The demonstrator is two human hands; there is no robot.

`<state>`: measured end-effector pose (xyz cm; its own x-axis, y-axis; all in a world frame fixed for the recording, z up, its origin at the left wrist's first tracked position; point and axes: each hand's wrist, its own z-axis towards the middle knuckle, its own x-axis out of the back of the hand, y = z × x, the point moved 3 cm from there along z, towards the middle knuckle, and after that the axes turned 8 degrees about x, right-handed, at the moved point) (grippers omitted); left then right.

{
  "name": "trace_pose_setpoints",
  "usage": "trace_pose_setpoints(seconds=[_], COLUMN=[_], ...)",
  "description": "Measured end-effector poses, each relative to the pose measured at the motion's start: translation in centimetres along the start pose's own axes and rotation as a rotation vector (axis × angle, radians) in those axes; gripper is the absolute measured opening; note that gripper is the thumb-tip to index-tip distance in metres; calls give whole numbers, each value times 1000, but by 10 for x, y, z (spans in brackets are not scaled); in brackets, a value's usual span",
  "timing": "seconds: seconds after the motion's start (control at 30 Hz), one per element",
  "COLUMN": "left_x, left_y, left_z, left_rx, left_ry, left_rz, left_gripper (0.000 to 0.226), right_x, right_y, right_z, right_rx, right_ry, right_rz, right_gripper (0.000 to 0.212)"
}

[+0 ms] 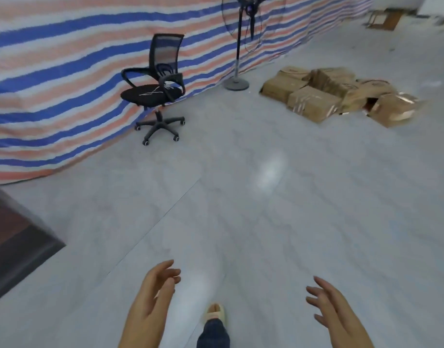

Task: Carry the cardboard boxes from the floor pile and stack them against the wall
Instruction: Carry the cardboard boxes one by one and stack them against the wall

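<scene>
Your left hand (153, 295) and right hand (334, 310) hang out in front of you, both empty, with fingers loosely spread and palms turned toward each other. Between them one foot in a pale slipper (215, 313) is planted on the grey floor (266, 222), pointing toward the pile of cardboard boxes (339, 95).

That pile is your landmark. It lies well ahead of your hands and off to the right, a loose heap of brown boxes resting on the floor, some tilted against one another, some with tape showing. Just to the left of the pile stands a pedestal fan (237, 46), its round base close to the nearest box. Further left of the pile is a black office chair (156, 89). Behind the pile, the fan and the chair runs a striped tarp (65, 59), hung like a wall.

Judging from this, you are between loads with nothing in hand. No tidy stack against a wall is visible here, so I cannot tell how much is done; the several boxes in the pile are left to move.
</scene>
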<state>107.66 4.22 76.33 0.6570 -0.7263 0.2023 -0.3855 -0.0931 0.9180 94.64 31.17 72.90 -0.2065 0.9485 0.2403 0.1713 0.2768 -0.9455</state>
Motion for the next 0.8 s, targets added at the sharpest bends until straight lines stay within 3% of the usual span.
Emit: trace_pose_setpoints(seconds=[0.33,0.5,0.7,0.8], left_x=[-71,-113,-198,-253], left_y=[89,109,138,163], left_z=[166,222,298,332], left_rx=[-64,-49,-31,-55], left_ry=[-153,-222,-263,-239], left_rz=[82,112,83,46], left_gripper=[31,31,28,28], right_x=[-25,-20,12,47], right_y=[-59,-56,-52,-59], right_z=[146,191,291,353], right_rx=[68,-5,-92,-48], right_ry=[154,213,270,260], right_rz=[78,112,182,166], right_gripper=[26,27,25,26])
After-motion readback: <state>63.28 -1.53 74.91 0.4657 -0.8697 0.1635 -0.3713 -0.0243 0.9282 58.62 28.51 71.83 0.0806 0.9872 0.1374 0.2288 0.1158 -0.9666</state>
